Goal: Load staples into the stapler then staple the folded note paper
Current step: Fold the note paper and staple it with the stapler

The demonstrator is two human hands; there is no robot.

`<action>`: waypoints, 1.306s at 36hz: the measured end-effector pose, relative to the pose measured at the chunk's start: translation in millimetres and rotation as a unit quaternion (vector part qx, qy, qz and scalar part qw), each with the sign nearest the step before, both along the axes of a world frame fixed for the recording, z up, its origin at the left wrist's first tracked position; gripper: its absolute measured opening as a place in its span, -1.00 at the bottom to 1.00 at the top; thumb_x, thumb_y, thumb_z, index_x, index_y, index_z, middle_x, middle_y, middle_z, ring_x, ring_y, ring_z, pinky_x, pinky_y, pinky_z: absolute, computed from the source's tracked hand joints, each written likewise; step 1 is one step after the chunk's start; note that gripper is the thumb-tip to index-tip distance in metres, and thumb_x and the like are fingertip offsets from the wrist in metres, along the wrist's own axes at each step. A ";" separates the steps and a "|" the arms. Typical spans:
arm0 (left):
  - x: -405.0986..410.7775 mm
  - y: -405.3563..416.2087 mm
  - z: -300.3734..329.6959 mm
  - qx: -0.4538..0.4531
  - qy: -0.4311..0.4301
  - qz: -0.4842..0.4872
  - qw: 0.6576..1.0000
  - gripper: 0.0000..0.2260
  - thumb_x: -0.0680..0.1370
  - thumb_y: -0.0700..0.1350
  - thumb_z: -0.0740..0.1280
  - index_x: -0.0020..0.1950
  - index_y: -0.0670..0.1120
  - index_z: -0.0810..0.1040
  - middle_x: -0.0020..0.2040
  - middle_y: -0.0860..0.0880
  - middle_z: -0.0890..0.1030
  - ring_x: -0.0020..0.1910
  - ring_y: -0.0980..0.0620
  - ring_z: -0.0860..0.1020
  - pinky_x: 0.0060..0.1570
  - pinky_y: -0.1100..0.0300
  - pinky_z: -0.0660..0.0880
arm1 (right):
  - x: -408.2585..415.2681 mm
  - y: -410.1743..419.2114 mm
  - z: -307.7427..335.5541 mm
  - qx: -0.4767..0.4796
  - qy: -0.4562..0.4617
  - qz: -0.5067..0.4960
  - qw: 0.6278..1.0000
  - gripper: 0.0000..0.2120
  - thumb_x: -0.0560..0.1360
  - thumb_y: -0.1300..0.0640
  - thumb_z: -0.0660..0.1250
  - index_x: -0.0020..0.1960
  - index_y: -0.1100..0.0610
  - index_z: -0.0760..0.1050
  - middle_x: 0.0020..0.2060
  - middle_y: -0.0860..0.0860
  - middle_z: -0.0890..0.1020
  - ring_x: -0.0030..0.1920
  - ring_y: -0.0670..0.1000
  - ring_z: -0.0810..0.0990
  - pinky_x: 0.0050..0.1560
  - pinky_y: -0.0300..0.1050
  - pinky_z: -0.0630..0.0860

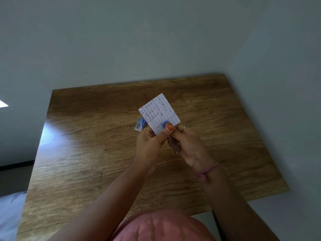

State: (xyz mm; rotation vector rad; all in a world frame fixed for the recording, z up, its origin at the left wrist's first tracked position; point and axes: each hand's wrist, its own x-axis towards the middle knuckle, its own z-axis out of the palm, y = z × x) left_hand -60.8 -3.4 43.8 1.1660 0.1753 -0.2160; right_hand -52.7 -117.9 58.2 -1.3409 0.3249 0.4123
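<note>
A folded note paper point(159, 112), white, lined and handwritten, is held up above the wooden table point(104, 153). My left hand point(149, 141) pinches its lower left edge. My right hand point(189, 145) grips a small stapler point(165, 124) with a blue tip. The tip sits over the paper's lower edge, with my thumb pressing on top. The stapler's metal rear end sticks out below between my hands. A small blue and white staple box point(140, 124) lies on the table just left of the paper, partly hidden by it.
The table stands against pale grey walls at the back and right. Its left edge drops to a dark floor, with a light patch of glare near that edge. Pink clothing shows at the bottom of the view.
</note>
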 end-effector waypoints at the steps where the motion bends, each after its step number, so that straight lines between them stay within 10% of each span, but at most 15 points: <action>1: -0.1 0.4 0.1 -0.006 -0.003 0.003 1.000 -0.72 0.40 -0.07 0.46 0.09 -0.04 0.63 0.06 -0.07 0.70 0.11 -0.02 0.65 0.02 0.17 0.57 | -0.9 1.7 1.0 0.002 -0.004 -0.007 1.000 -0.79 0.26 -0.14 0.46 -0.18 -0.07 0.70 -0.14 0.17 0.59 -0.13 0.13 0.44 -0.27 -0.13 0.34; 12: 2.7 8.8 5.9 -0.030 0.009 -0.025 0.999 -0.63 0.42 -0.10 0.46 0.21 -0.16 0.58 0.13 -0.13 0.67 0.16 -0.08 0.62 0.13 0.07 0.56 | -8.4 9.7 5.0 0.029 -0.019 -0.045 0.998 -0.65 0.29 -0.12 0.45 0.00 0.02 0.66 0.12 0.35 0.58 0.08 0.28 0.60 0.19 0.13 0.50; 16: 1.6 13.1 9.7 -0.067 0.026 -0.025 0.997 -0.63 0.51 -0.03 0.35 0.27 -0.17 0.54 0.19 -0.19 0.63 0.20 -0.14 0.59 0.18 0.03 0.55 | -9.7 6.9 3.6 0.083 -0.015 -0.031 0.996 -0.65 0.36 -0.06 0.45 0.09 0.06 0.65 0.08 0.32 0.61 0.03 0.14 0.57 -0.05 -0.14 0.57; 20: -1.3 14.4 9.7 -0.099 0.048 0.011 0.994 -0.71 0.59 -0.08 0.26 0.28 -0.15 0.53 0.17 -0.18 0.65 0.15 -0.12 0.62 0.08 0.07 0.60 | -9.8 0.6 0.9 0.088 -0.003 0.002 0.996 -0.57 0.36 -0.06 0.46 0.15 0.12 0.61 -0.06 0.05 0.70 -0.08 -0.03 0.63 -0.12 -0.16 0.56; 37: -0.8 35.3 1.4 -0.026 0.030 0.035 0.999 -0.86 0.60 -0.22 0.25 0.06 -0.10 0.59 -0.04 -0.03 0.72 0.02 -0.01 0.67 -0.17 0.21 0.60 | -25.2 -21.6 -10.5 0.109 0.056 -0.012 0.992 -0.43 0.23 -0.04 0.52 0.17 0.17 0.53 -0.14 0.01 0.70 -0.32 -0.12 0.56 -0.40 -0.27 0.50; 47: -10.5 31.6 0.9 -0.039 -0.034 0.056 0.997 -0.37 0.55 -0.30 0.33 0.48 0.12 0.15 0.18 -0.22 0.61 0.11 -0.13 0.64 -0.08 0.03 0.61 | -27.0 -9.0 -10.9 0.089 0.033 -0.075 0.993 -0.56 0.21 0.13 0.57 0.06 0.16 0.58 -0.06 0.08 0.73 -0.17 -0.07 0.68 -0.40 -0.31 0.46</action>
